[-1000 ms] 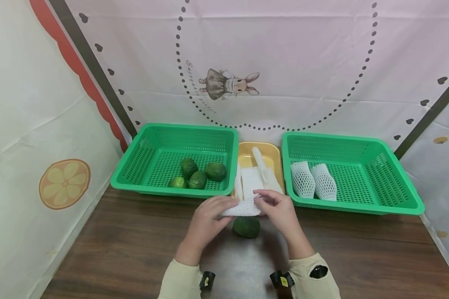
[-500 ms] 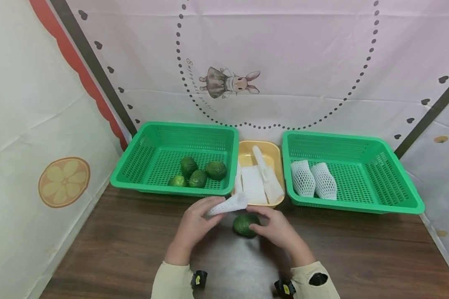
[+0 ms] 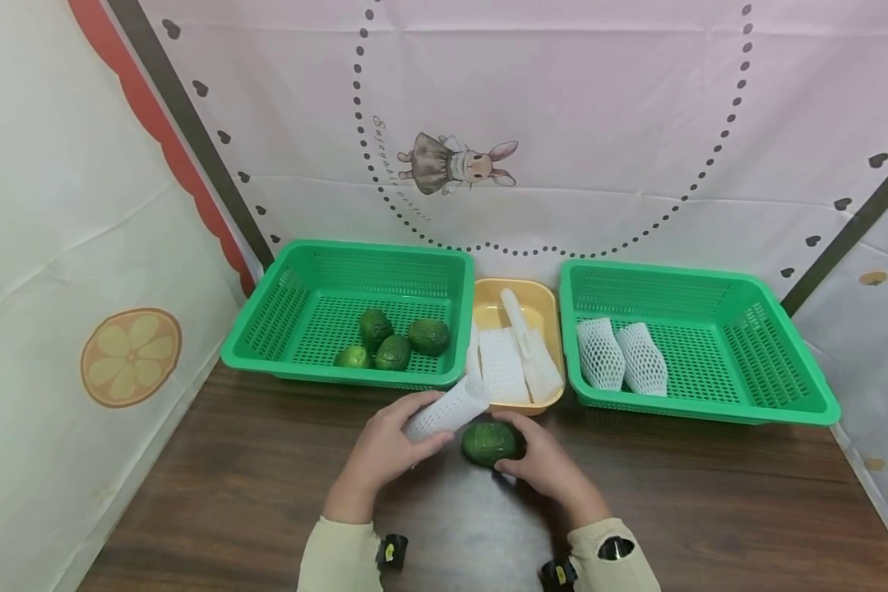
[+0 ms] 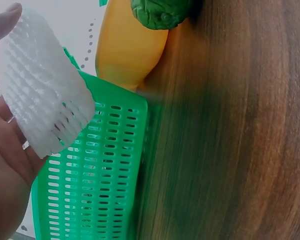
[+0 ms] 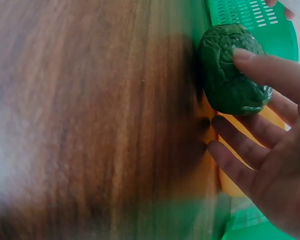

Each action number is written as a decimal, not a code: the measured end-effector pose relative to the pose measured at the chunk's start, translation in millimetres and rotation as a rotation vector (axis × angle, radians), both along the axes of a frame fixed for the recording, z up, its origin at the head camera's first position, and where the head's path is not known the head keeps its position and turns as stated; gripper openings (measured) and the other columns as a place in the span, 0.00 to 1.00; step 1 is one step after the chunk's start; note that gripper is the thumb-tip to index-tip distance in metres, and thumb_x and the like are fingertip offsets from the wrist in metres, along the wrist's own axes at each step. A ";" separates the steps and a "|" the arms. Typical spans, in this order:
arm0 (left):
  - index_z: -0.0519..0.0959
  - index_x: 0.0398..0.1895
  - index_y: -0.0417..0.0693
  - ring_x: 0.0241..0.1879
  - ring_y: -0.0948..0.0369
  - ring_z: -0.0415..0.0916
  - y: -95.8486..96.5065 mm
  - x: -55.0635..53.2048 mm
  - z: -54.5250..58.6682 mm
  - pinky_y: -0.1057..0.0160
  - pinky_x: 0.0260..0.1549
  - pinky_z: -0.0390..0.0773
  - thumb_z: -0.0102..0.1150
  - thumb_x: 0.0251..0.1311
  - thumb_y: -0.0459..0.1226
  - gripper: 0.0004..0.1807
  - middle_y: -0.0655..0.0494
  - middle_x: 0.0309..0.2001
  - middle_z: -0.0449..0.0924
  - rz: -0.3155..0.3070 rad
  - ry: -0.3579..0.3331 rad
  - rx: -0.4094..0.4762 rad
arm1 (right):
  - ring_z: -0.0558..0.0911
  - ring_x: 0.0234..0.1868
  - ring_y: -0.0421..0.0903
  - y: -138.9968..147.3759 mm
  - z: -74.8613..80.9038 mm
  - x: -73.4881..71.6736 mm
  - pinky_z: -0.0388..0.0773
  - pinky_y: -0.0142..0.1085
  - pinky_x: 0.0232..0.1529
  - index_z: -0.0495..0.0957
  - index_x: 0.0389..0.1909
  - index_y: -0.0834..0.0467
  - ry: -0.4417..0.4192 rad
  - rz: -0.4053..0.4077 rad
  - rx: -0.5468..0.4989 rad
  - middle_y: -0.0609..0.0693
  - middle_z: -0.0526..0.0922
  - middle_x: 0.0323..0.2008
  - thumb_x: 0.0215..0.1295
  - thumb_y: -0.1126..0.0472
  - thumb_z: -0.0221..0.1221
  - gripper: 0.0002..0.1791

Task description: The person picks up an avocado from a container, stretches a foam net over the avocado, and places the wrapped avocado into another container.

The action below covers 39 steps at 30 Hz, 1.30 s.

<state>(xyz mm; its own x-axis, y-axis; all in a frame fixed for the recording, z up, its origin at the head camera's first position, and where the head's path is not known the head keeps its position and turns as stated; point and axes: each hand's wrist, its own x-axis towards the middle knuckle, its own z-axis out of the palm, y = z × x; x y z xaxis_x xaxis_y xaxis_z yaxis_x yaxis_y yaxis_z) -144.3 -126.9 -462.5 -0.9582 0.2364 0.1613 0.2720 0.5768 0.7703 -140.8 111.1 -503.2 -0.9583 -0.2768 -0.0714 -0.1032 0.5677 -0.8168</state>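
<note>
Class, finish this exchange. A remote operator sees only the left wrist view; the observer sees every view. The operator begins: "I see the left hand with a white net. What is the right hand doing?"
Observer: The right hand has its thumb and fingers around one end of the avocado.

Operator: What does the green basket beneath my net hold?

Observer: The left basket holds four loose avocados.

Operator: Is there another basket outside my view?

Observer: Yes, a right basket, with two bulging white nets side by side in it.
</note>
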 end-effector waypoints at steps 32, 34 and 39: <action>0.77 0.52 0.59 0.44 0.64 0.74 8.4 -0.4 3.2 0.56 0.42 0.73 0.68 0.48 0.46 0.24 0.65 0.49 0.77 -0.066 -0.007 0.057 | 0.75 0.47 0.40 33.4 64.9 2.0 0.74 0.31 0.41 0.62 0.61 0.64 0.092 -0.084 -0.569 0.52 0.72 0.54 0.56 0.73 0.60 0.30; 0.77 0.52 0.59 0.43 0.64 0.73 8.8 -0.5 3.4 0.56 0.42 0.73 0.68 0.49 0.45 0.24 0.65 0.49 0.77 -0.068 -0.006 0.072 | 0.75 0.46 0.40 34.9 64.5 1.8 0.74 0.31 0.40 0.63 0.61 0.63 0.109 -0.065 -0.558 0.51 0.73 0.53 0.56 0.72 0.60 0.30; 0.78 0.51 0.60 0.42 0.64 0.73 9.8 -1.3 3.4 0.58 0.40 0.73 0.68 0.49 0.44 0.23 0.66 0.48 0.77 -0.085 -0.005 0.095 | 0.76 0.41 0.41 36.9 63.3 -0.1 0.75 0.31 0.36 0.64 0.61 0.66 0.134 0.017 -0.564 0.51 0.72 0.51 0.58 0.73 0.59 0.29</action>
